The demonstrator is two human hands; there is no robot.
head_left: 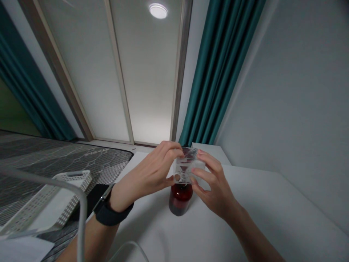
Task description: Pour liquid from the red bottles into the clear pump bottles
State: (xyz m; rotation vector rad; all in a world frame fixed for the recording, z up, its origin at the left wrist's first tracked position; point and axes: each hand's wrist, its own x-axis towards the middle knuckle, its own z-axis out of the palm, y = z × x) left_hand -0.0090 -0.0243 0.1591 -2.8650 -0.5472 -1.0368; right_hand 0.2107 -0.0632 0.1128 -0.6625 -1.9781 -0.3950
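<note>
Between my two hands is a clear plastic box (188,169), see-through and roughly square, gripped from both sides. My left hand (160,163), with a black watch (111,211) on its wrist, has its fingers bent over the box's left and top edges. On the right edge, the thumb and fingertips of my right hand (212,180) press against the plastic. Directly below and partly behind the box, a dark red, shiny bottle or jar (180,200) stands on the white table (204,233). Its upper part is hidden by the box and my fingers.
A white perforated basket (73,178) lies at the left beside a black flat object (95,196). A grey cable (81,218) arcs across the lower left. Beyond the table are a sliding door (147,80), teal curtains (218,65) and a wall (294,91).
</note>
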